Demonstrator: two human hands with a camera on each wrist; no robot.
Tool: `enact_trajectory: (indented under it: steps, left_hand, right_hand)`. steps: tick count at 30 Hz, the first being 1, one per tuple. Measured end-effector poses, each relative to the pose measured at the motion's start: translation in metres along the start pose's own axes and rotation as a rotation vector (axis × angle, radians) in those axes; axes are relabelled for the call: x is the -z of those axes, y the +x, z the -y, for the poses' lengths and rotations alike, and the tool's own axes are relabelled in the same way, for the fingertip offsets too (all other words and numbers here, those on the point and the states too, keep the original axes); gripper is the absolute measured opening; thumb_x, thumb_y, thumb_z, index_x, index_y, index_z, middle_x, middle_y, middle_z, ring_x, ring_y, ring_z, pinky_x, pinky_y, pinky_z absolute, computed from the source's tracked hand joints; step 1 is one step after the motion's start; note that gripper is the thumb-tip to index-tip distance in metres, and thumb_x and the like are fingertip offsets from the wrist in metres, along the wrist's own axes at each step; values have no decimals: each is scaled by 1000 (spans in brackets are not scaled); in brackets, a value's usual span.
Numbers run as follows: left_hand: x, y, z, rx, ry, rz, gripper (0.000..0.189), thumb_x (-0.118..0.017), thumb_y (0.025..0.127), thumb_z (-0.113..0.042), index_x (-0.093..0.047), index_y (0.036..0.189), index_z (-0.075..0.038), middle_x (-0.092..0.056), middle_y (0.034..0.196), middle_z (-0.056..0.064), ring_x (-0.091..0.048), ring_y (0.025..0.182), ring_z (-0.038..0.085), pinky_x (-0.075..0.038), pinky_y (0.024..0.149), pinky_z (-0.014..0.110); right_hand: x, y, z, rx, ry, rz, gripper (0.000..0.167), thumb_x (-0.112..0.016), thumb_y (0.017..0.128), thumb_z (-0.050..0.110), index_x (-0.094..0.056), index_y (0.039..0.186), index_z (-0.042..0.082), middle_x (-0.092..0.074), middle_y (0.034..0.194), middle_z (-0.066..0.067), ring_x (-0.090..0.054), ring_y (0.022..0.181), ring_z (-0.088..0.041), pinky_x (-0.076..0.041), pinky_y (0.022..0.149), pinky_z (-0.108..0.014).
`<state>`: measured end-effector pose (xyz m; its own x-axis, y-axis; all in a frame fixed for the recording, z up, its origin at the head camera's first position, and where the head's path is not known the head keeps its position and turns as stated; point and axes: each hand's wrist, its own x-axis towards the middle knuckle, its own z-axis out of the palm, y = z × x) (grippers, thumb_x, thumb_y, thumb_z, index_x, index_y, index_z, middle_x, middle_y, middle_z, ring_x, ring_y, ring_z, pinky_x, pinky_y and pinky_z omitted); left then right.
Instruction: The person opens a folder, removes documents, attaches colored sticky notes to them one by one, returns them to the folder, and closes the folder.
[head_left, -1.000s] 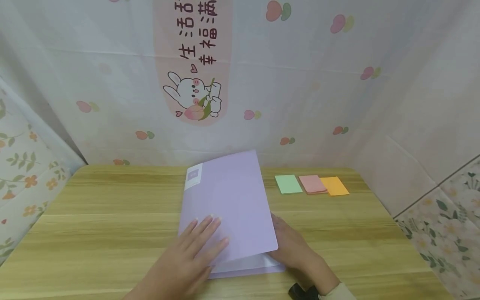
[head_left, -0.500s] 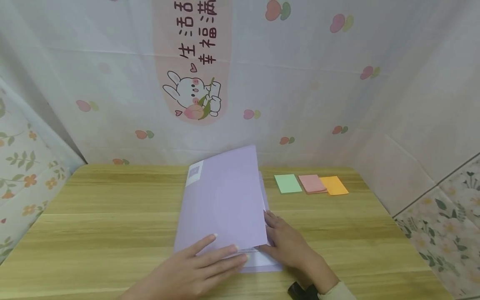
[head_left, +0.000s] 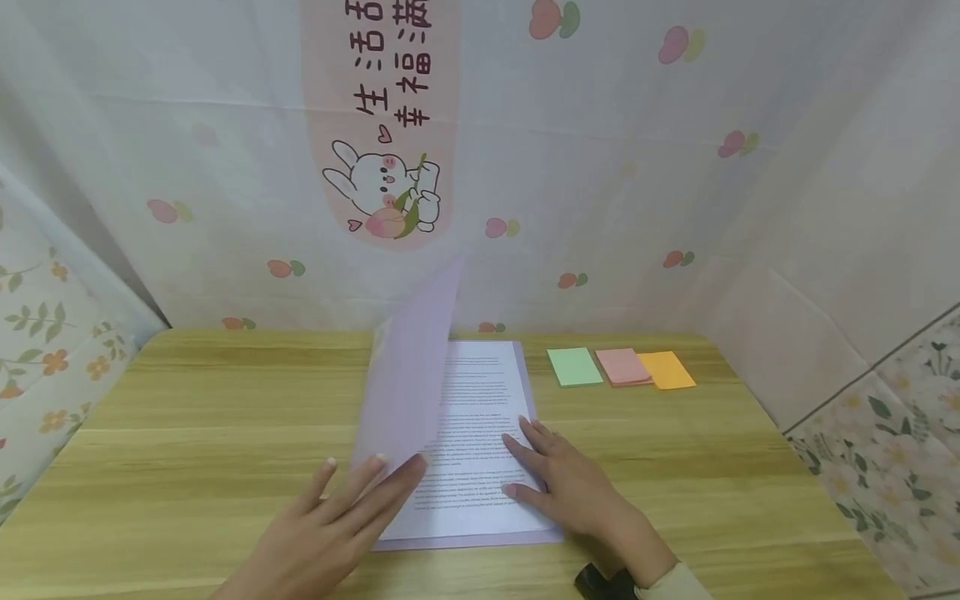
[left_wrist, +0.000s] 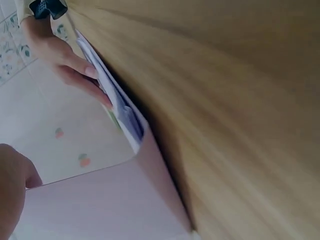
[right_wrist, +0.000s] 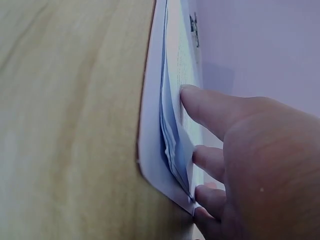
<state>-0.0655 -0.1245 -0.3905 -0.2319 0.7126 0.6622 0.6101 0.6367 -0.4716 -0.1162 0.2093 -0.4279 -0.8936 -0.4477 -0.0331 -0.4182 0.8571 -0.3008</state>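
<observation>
A purple folder lies on the table with its front cover raised and leaning left, partly turned over. Under it shows a white printed page, with more sheets below it seen edge-on in the right wrist view. My left hand touches the lower edge of the raised cover with fairly straight fingers. On the right side of the page rests my right hand, fingers spread, its fingertips on the paper near the folder's edge. The page's left part is hidden behind the cover.
Behind the folder to the right lie green sticky notes, pink sticky notes and orange sticky notes in a row. A patterned white cloth hangs at the back edge of the wooden table.
The folder's cover has swung up and left, uncovering the printed page. My left hand went from lying on the cover to its lower edge, then left with it. The right hand stays at the right edge.
</observation>
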Motion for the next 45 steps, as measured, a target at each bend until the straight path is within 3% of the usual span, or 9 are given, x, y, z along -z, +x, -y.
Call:
enact_trajectory:
  steps: [5,7,9,15,22,32,39,42,45]
  left_hand:
    - [0,-6,3,144,156,-124,50,-28,108,-12,-34,158,-10,-23,170,5,-10,161,28,-3,131,49]
    - [-1,-8,4,211,224,-164,67,-32,97,13,-37,158,-15,-22,170,3,-11,161,25,-5,131,46]
    - [-5,-12,5,283,284,-225,72,-32,92,16,-44,154,-18,-23,170,-1,-12,160,20,-6,131,43]
    - [-18,-32,6,497,387,-255,55,-31,99,-32,-51,146,-11,-15,170,-10,-4,160,16,-1,129,48]
    - [-12,-40,9,612,368,-188,64,-27,102,-46,-48,147,-7,-16,170,-8,-2,159,16,-1,129,47]
    - [-3,-64,6,816,311,-111,74,-25,99,-67,-44,153,-20,-16,169,-11,-4,159,25,-2,127,57]
    - [-1,-74,5,867,303,-90,74,-25,97,-71,-46,151,-25,-18,169,-9,-6,159,27,-3,126,60]
    - [7,-75,3,914,245,-11,79,-24,96,-74,-42,154,-23,-14,171,-1,-4,159,26,-1,126,61]
    - [19,-74,1,1013,122,217,91,-15,95,-79,-31,158,-17,-2,172,12,6,160,31,6,126,62]
  right_hand:
    - [0,-1,0,-3,2,8,70,-50,97,63,-45,153,21,-34,165,-13,-33,153,-38,-38,116,-61]
    - [0,-1,-1,-2,-2,9,70,-50,98,63,-45,154,21,-33,165,-13,-32,153,-37,-37,117,-60]
    - [-1,-1,-1,-1,-10,6,70,-49,98,63,-45,154,22,-34,165,-13,-32,153,-37,-37,118,-59]
    - [-2,-1,0,3,-21,1,69,-50,98,63,-45,154,21,-34,165,-13,-33,152,-37,-37,118,-59]
    - [-2,-1,-1,-4,-14,-2,69,-49,98,62,-45,154,22,-34,165,-13,-33,153,-37,-37,118,-59]
    - [-4,0,-3,-14,-30,14,70,-49,98,64,-42,155,24,-31,166,-10,-30,154,-34,-35,120,-58]
    - [-4,-1,-3,-15,-30,15,71,-48,98,64,-42,155,23,-31,166,-11,-30,154,-35,-35,120,-58]
    - [-4,-2,-2,-23,-30,18,70,-49,98,64,-43,155,23,-32,166,-10,-30,154,-34,-35,120,-58]
    - [-4,-2,-1,-38,-35,23,70,-51,97,63,-42,155,25,-31,167,-9,-29,155,-33,-35,120,-58]
